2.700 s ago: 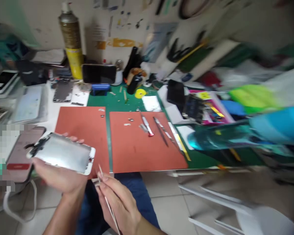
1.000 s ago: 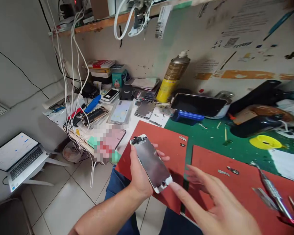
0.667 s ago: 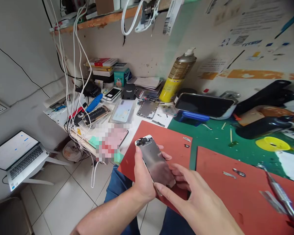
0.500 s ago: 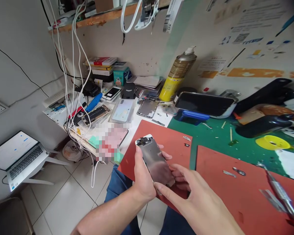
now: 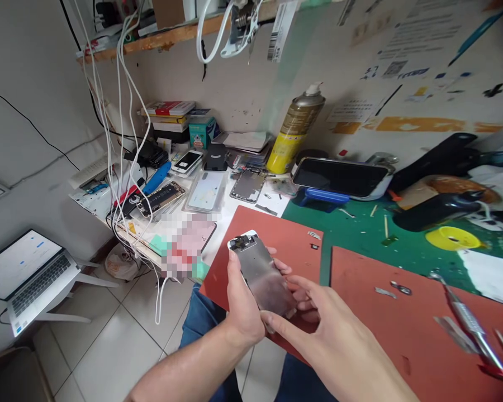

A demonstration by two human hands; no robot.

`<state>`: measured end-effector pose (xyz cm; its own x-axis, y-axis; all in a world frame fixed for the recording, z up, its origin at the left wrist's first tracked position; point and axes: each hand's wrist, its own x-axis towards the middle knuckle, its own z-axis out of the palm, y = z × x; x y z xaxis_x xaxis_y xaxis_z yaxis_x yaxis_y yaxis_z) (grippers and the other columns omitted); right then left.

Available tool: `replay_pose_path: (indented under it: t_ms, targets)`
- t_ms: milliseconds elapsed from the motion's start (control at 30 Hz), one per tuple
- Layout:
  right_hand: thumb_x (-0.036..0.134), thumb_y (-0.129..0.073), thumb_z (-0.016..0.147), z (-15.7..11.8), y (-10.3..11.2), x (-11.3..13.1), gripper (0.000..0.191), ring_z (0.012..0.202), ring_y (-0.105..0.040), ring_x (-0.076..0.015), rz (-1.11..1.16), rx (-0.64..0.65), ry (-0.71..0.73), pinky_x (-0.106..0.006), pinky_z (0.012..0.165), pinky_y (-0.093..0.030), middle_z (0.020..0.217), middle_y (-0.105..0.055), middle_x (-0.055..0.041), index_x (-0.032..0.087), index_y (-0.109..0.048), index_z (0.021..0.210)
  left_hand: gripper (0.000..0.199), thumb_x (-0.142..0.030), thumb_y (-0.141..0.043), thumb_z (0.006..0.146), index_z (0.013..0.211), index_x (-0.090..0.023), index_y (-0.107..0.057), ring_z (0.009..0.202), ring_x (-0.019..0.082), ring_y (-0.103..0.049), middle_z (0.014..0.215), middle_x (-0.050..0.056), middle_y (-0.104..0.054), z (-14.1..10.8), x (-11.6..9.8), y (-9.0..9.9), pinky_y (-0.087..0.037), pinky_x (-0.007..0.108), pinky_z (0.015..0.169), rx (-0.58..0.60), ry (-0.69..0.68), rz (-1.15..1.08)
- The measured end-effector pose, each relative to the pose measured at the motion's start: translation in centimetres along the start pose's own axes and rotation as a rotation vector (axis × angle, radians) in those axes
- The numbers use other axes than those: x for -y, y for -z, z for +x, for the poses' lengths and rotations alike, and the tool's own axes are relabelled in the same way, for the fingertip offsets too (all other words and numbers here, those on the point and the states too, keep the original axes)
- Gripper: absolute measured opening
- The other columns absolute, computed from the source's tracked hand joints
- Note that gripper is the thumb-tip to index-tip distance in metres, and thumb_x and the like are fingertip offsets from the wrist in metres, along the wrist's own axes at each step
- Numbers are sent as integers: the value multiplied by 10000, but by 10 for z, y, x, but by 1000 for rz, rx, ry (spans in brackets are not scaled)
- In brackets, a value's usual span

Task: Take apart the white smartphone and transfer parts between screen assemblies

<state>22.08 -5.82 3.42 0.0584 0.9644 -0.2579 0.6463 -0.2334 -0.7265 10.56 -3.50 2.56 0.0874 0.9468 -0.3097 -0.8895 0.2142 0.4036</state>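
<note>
A phone screen assembly (image 5: pixel 266 276) is held over the edge of the red mat, its grey metal backing facing me and small parts and a white rim showing at its top end. My left hand (image 5: pixel 243 301) wraps round it, thumb along the left side and fingertips at the right edge. At the lower end, my right hand (image 5: pixel 318 321) grips the same assembly, its thumb on the bottom corner and fingers curled at the right side. What lies under the right fingers is partly hidden.
The red mat (image 5: pixel 272 223) and a second red mat (image 5: pixel 369 324) carry small metal parts and a silver screwdriver-like tool (image 5: pixel 465 318). Behind stand a phone (image 5: pixel 341 177) on a blue stand and a yellow spray can (image 5: pixel 295 128). White cables (image 5: pixel 123 111) hang at left.
The view has shifted slightly, so the bench items sit a little further left. Both hands keep their hold on the phone screen assembly with almost no change.
</note>
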Motion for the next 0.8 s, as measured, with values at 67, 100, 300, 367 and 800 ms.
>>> replay_pose_path:
  t_ms: [67, 100, 300, 367, 800]
  targets:
    - [615, -708, 665, 0, 1, 1, 688, 991, -731, -311, 15, 1, 4, -405, 744, -606, 1213, -725, -101, 247, -689, 1247, 712, -804, -440, 927, 1064, -156, -703, 729, 217, -616, 904, 85, -650, 0, -1, 0, -530, 367, 732, -12, 26, -8]
    - [605, -711, 666, 0, 2, 2, 694, 992, -733, -308, 23, 0, 7, -394, 736, -606, 1221, -723, -102, 247, -689, 1260, 725, -808, -430, 928, 1072, -153, -705, 722, 218, -624, 916, 86, -657, 0, -1, -1, -541, 381, 745, -21, 43, -13]
    - [592, -729, 682, 1, 7, 2, 621, 879, -731, -285, 45, -16, 19, -364, 688, -578, 1088, -757, -77, 260, -726, 1206, 715, -792, -484, 922, 1058, -134, -729, 744, 249, -670, 909, 105, -699, 1, 2, 0, -565, 409, 776, -15, 11, -34]
    - [631, -707, 743, 3, 9, -2, 545, 856, -728, -280, 120, 20, 23, -361, 704, -574, 1028, -772, -73, 255, -743, 1137, 711, -774, -484, 933, 1032, -120, -744, 787, 264, -687, 890, 123, -717, 1, 2, 1, -558, 388, 782, -45, -27, 7]
    - [626, -813, 803, 8, 22, 3, 469, 841, -691, -265, 722, 146, -31, -342, 772, -557, 893, -782, -80, 208, -829, 1015, 699, -732, -464, 984, 1069, -117, -783, 865, 281, -729, 918, 129, -769, 3, -3, 0, -562, 389, 842, -14, -47, 56]
